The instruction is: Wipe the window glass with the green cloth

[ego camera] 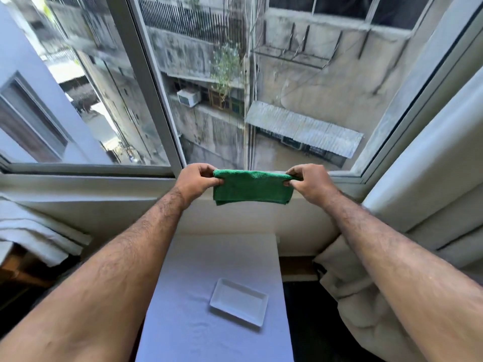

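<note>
A folded green cloth (252, 187) hangs stretched between both hands, just in front of the lower window frame. My left hand (196, 180) pinches its left end and my right hand (311, 181) pinches its right end. The window glass (300, 95) rises behind and above the cloth, with a second pane (104, 100) to the left past a white upright frame bar (154, 84). The cloth is held level, below the glass; I cannot tell if it touches the frame.
A white sill (86, 184) runs under the window. Below my arms stands a narrow table with a white cover (188, 322), bearing a white rectangular dish (239, 301). Pale curtains hang at the right (418, 192) and left (34, 231).
</note>
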The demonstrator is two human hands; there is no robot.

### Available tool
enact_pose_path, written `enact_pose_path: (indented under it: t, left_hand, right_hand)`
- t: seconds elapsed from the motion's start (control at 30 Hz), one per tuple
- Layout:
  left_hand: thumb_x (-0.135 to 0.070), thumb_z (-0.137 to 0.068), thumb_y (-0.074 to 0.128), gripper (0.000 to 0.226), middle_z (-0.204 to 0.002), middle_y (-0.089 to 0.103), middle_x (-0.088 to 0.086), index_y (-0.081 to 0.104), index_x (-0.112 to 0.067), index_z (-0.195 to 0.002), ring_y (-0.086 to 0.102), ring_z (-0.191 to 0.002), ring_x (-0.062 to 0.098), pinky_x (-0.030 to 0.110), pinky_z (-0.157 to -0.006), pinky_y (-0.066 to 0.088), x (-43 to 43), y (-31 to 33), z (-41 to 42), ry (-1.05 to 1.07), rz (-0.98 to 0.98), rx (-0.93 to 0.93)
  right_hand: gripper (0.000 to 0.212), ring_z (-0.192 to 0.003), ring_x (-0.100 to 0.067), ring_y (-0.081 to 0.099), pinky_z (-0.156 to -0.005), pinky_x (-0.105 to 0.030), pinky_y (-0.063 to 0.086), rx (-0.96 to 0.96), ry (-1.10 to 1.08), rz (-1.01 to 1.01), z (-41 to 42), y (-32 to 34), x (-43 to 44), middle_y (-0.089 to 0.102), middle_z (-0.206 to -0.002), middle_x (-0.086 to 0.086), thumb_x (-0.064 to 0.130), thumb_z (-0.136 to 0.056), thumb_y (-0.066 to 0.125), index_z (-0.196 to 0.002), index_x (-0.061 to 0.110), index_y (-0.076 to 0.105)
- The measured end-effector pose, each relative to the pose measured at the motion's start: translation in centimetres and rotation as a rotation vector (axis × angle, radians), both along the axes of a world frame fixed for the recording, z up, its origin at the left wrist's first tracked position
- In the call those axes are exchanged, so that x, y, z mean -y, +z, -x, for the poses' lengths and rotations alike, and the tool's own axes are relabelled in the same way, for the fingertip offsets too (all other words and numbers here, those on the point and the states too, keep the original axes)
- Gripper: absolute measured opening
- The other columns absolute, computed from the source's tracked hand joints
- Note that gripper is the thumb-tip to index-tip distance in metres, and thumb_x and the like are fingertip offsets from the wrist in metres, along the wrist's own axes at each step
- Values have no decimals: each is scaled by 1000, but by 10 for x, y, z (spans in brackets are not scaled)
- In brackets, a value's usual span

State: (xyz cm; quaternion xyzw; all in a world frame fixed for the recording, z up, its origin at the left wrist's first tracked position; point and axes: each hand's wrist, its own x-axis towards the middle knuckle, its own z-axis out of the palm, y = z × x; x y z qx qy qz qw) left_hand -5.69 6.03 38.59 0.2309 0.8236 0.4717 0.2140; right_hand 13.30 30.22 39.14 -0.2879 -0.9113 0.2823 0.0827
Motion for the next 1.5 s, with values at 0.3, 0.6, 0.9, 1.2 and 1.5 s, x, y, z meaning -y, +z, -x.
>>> enact_pose_path:
  t: [0.3, 0.6, 0.9, 1.2, 1.5]
  left_hand:
    - [8, -89, 73, 24, -92, 70, 6, 69, 7, -113, 68, -90, 21, 20, -69, 65, -15, 155, 14, -45, -252, -49]
    - [5, -94, 67, 19, -104, 70, 12, 68, 1, -113, 68, -104, 28, 39, -89, 64, -27, 261, 32, -59, -445, -127]
    - [8, -95, 64, 20, -108, 70, 11, 65, -1, -112, 66, -111, 32, 45, -98, 59, -32, 342, 46, -71, -567, -212]
    - [-3, -99, 63, 26, -111, 71, 6, 69, -14, -122, 60, -105, 24, 29, -77, 54, -52, 417, 66, 69, -529, -626]
    - [14, -90, 54, 48, -123, 71, 22, 66, -9, -131, 64, -115, 41, 46, -98, 55, -70, 479, 97, 35, 5, -1226]
  right_hand:
    - [27, -106, -23, 77, -100, -26, 55, -223, 58, -189, 16, 149, -24, 84, -117, -13, 10, -95, 77, -121, 6, 81]
    - [21, -104, -27, 77, -97, -35, 60, -420, 96, -295, 29, 261, -29, 85, -109, -11, 7, -94, 77, -115, 6, 83]
    - [21, -100, -30, 78, -91, -36, 62, -564, 115, -417, 43, 351, -28, 85, -106, -13, 8, -94, 77, -114, 5, 83]
    - [19, -78, -14, 77, -81, -33, 66, -557, 248, -305, 63, 368, -39, 82, -89, -4, 17, -90, 86, -107, 8, 82]
    - [29, -98, -33, 71, -88, -41, 57, -893, -103, -665, 51, 395, -115, 77, -103, -15, 31, -106, 65, -103, 4, 76]
